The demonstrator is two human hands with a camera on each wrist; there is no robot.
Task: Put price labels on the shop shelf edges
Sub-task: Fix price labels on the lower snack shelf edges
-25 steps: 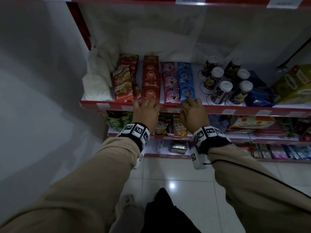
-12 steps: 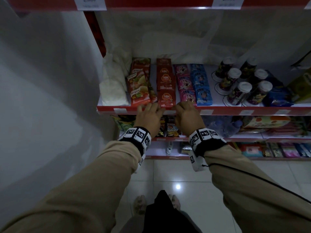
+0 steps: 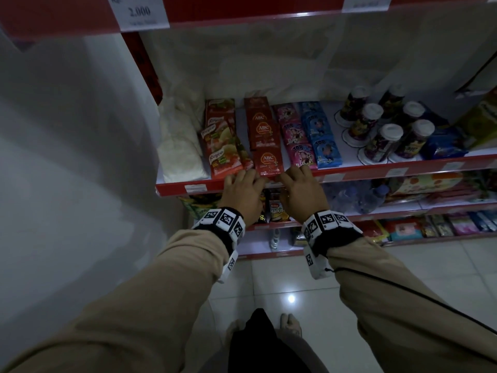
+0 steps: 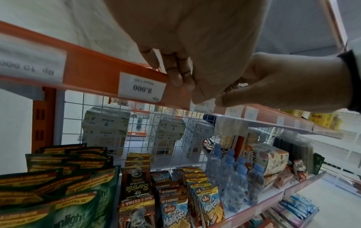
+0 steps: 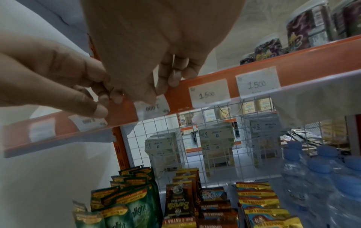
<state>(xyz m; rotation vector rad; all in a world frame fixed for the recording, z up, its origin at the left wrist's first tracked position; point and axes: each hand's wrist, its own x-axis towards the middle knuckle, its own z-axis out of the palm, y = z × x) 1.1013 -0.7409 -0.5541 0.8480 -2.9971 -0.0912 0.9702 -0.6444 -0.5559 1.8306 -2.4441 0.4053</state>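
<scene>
Both hands are at the red shelf edge [image 3: 363, 172] below the ABC sachets [image 3: 267, 160]. My left hand [image 3: 243, 188] hooks its fingers over the edge strip [image 4: 93, 72] and its thumb presses the front, just right of an "8.000" label [image 4: 141, 88]. My right hand [image 3: 298, 188] curls its fingers over the strip [image 5: 302, 61], its thumb pinning a white "2.000" price label [image 5: 150, 106] to the front. In the left wrist view that label [image 4: 203, 104] peeks out under the thumbs. In the head view my hands hide it.
More white labels sit along the same edge [image 3: 195, 188] [image 3: 333, 177] and two "1.500" ones [image 5: 208, 92]. The shelf above carries a "2.000" label [image 3: 138, 12]. Jars [image 3: 382, 141] and sachets fill this shelf; water bottles [image 4: 234, 182] and snack packs stand below. A white wall [image 3: 67, 157] is at my left.
My right hand has slid left along the shelf edge, closer to my left hand. My head has turned, so the shelf sits further right in view.
</scene>
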